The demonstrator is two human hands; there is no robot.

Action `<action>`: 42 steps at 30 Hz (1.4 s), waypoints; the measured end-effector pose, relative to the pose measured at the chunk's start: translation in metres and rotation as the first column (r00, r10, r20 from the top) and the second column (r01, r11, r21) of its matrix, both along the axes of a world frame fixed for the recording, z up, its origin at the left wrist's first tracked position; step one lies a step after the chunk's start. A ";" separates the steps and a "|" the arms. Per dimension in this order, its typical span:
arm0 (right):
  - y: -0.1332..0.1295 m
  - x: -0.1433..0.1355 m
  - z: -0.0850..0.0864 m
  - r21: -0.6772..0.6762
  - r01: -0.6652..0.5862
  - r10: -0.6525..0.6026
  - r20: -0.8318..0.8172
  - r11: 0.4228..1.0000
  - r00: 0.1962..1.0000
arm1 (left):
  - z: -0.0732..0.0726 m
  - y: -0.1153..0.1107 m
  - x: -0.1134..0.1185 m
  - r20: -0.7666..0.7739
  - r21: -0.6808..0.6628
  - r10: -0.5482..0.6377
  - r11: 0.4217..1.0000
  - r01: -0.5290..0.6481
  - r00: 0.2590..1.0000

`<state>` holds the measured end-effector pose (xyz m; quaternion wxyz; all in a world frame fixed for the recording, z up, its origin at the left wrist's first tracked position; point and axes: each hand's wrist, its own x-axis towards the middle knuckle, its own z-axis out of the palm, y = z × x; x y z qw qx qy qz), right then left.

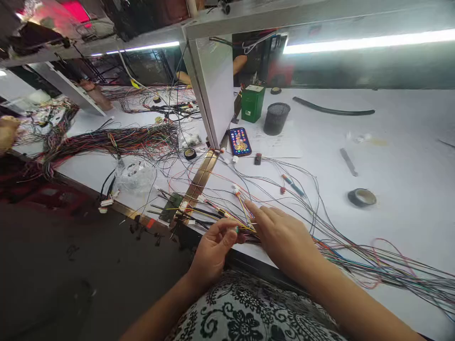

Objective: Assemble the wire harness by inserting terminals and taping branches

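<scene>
My left hand (215, 248) is closed at the bench's front edge, thumb and fingers pinched on a small green piece (236, 229) whose kind I cannot make out. Beside it on the right, my right hand (280, 232) lies over the wire bundle (341, 251) with its fingers stretched out; its thumb is hidden. Thin yellow and red wires (243, 204) with a white connector (236, 190) at their end stick up by the right fingertips. Left of my hands, wires and white plugs meet a green board (171, 207) with dark prongs.
A phone (240, 141), a green box (252, 104) and a black mesh cup (276, 118) stand behind the wires. At right lie a tape roll (361, 197), a flat strip (349, 162) and a dark tube (333, 107). A thick wire heap (117, 142) covers the left bench. Other people's arms show beyond.
</scene>
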<state>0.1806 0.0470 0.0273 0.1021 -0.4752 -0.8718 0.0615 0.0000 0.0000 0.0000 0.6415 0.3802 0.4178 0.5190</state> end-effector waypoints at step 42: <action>-0.022 -0.005 -0.019 -0.029 -0.004 -0.011 -0.474 1.000 0.880 | -0.002 -0.006 0.010 0.295 -0.340 0.143 0.940 -0.036 0.945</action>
